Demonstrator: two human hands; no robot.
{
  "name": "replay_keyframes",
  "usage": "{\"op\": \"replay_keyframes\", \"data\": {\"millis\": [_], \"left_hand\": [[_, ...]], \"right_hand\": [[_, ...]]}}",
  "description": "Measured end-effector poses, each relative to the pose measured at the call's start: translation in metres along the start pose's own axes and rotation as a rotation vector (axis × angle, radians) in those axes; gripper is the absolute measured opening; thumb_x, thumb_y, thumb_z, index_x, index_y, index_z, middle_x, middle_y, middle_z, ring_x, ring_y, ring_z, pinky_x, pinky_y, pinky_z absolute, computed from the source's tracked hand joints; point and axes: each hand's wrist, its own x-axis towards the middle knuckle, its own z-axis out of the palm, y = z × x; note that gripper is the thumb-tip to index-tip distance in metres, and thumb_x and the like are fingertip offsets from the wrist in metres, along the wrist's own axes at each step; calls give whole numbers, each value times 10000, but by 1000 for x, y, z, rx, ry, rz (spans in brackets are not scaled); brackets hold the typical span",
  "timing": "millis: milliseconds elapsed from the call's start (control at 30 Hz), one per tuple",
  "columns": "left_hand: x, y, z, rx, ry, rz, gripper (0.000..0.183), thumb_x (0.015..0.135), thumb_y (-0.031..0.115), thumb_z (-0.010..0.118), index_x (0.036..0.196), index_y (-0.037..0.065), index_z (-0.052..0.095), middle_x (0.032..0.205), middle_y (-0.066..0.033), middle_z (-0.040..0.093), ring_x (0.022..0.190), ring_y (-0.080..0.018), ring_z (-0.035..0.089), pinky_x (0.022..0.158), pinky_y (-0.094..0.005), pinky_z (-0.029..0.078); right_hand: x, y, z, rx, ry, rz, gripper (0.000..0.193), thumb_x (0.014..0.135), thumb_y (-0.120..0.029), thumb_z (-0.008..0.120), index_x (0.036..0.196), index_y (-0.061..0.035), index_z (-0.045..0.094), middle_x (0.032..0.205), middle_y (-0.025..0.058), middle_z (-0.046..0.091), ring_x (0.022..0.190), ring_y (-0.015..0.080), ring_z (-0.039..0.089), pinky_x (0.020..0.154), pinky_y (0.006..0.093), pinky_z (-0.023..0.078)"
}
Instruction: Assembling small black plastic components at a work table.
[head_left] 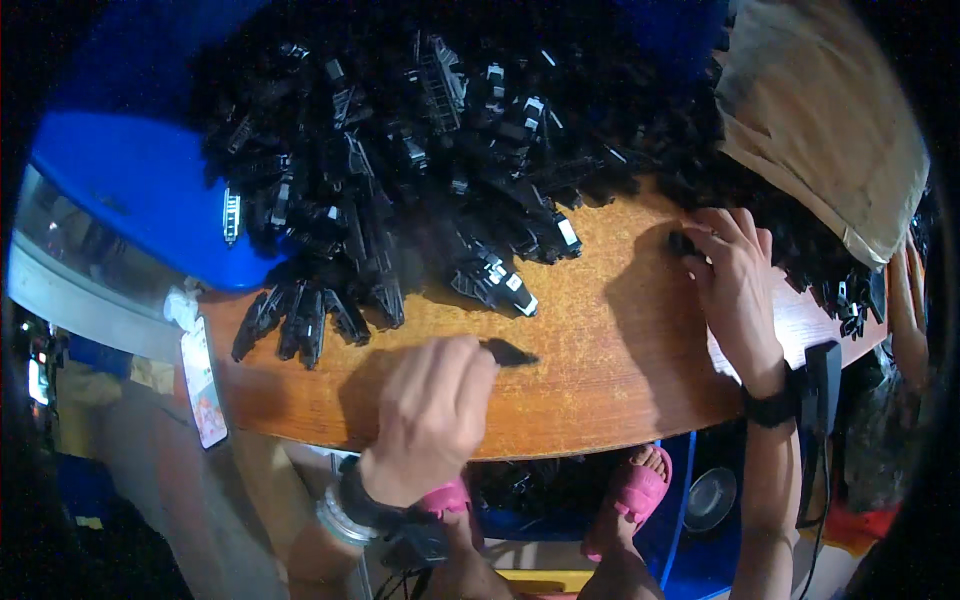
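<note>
My left hand [432, 405] is closed low over the front of the wooden table [570, 400], its fingers curled and slightly blurred. A flat, pointed black plastic part [512, 353] sticks out from its knuckle side; the grip itself is hidden. Farther right, my right hand [735, 275] bends over the tabletop beside a dark heap, with a small black plastic piece [683, 242] at its fingertips. A big pile of black plastic parts [400, 170], some with pale, shiny faces, spreads across the far side of the table.
A blue plastic sheet or bin wall [130, 190] borders the pile at left. Brown paper or sacking [820, 120] covers parts at far right. A phone [204, 385] leans at the table's left edge. Below are pink sandals [640, 490] and a round metal bowl [710, 498].
</note>
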Motion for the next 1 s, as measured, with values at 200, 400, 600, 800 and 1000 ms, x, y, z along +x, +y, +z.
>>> {"op": "replay_keyframes", "data": {"millis": [200, 400, 600, 800, 1000], "left_hand": [[-25, 9, 2, -132, 65, 101, 337, 709, 23, 786, 1009, -25, 640, 864, -139, 604, 714, -301, 636, 577, -368, 500], [-7, 29, -12, -10, -192, -160, 447, 735, 215, 803, 1114, 55, 627, 916, -121, 555, 770, -285, 586, 650, -384, 492], [-19, 17, -11, -299, -157, -61, 221, 790, -24, 695, 978, 18, 586, 969, -141, 592, 875, -315, 596, 771, -415, 501], [-22, 8, -10, -596, -90, -273, 287, 725, -47, 757, 956, 38, 609, 949, -100, 693, 906, -264, 660, 783, -354, 537], [-23, 7, -5, -655, -81, -281, 297, 707, -50, 771, 946, 47, 623, 931, -99, 699, 856, -253, 672, 743, -341, 546]], "right_hand": [[-33, -56, -28, 183, -47, -39, 307, 784, -23, 654, 1090, -39, 645, 1039, 132, 607, 981, 300, 555, 852, 416, 425], [-55, -91, -20, 686, -46, 153, 348, 778, 39, 693, 1118, -1, 630, 927, 163, 617, 777, 322, 621, 687, 365, 508], [-62, -90, -34, 864, -224, 274, 283, 774, 20, 716, 1055, -3, 691, 860, 148, 622, 784, 304, 626, 689, 355, 498], [-62, -82, -18, 954, -303, 70, 302, 756, -28, 745, 1056, -32, 713, 830, 99, 613, 788, 265, 588, 709, 350, 438], [-66, -90, -24, 856, -293, 49, 330, 714, -63, 766, 1041, -46, 720, 846, 70, 609, 802, 250, 557, 763, 357, 405]]}}
